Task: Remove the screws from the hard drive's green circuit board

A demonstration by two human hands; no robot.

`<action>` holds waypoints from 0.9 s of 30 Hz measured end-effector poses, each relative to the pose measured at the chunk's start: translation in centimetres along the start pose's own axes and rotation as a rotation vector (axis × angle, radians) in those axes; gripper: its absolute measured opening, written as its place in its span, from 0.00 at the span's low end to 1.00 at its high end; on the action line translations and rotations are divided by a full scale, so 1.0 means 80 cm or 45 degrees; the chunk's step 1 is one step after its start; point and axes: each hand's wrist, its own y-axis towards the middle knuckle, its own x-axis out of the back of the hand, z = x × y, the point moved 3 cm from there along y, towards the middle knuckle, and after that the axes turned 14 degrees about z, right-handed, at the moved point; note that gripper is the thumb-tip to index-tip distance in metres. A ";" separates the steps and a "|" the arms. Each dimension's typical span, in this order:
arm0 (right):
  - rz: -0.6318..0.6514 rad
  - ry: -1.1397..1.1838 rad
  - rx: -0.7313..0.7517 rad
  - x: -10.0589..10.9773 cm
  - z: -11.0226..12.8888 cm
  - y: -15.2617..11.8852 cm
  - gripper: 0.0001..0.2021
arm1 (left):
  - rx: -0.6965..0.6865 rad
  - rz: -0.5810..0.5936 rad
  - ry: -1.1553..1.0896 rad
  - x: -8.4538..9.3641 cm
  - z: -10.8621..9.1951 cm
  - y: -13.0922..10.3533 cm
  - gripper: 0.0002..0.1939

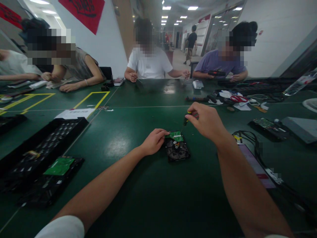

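A black hard drive (177, 152) lies on the table in front of me, a green circuit board (175, 135) at its far end. My left hand (156, 140) grips the drive's left side, its fingertips at the board's left edge. Held in my right hand (205, 119) is a screwdriver (185, 120) with a dark and yellow handle. The screwdriver points down, its thin shaft reaching the board's right corner. Whether the tip sits in a screw is too small to tell.
A black tray (81, 121) and another drive with a green board (59, 166) are on the left. To the right lie a phone (255, 165), black cables (257, 150), another drive (268, 128) and a grey box (300, 129). Several people sit across the green table (138, 114).
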 end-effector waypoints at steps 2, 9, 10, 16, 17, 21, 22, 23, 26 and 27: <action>-0.001 -0.011 0.002 0.000 0.000 0.000 0.04 | -0.004 -0.003 -0.004 0.000 -0.001 0.000 0.21; -0.018 0.007 -0.035 -0.001 -0.003 -0.001 0.05 | -0.004 -0.008 0.007 0.000 0.002 0.000 0.20; -0.021 0.014 -0.040 -0.001 -0.003 -0.001 0.05 | -0.004 -0.006 0.008 0.000 0.002 0.000 0.20; -0.013 0.008 -0.003 0.001 0.003 0.000 0.03 | -0.005 -0.011 0.016 0.000 0.000 0.000 0.20; -0.008 -0.002 0.000 0.001 0.003 0.000 0.03 | -0.007 -0.011 0.015 0.000 -0.001 0.000 0.20; 0.002 -0.028 -0.007 0.001 0.001 -0.001 0.05 | -0.001 -0.004 0.015 0.000 0.000 -0.001 0.20; -0.005 -0.027 -0.012 0.001 0.000 -0.001 0.05 | 0.001 -0.001 0.017 0.000 0.001 -0.001 0.20; -0.014 -0.023 -0.017 0.001 -0.001 -0.001 0.04 | 0.003 0.000 0.019 0.000 0.001 -0.001 0.20; -0.032 -0.003 -0.025 0.001 0.000 -0.001 0.05 | 0.010 0.005 0.021 0.000 0.001 0.000 0.20; -0.031 0.001 -0.023 0.001 0.000 0.000 0.06 | 0.014 0.007 0.021 0.000 0.001 0.000 0.20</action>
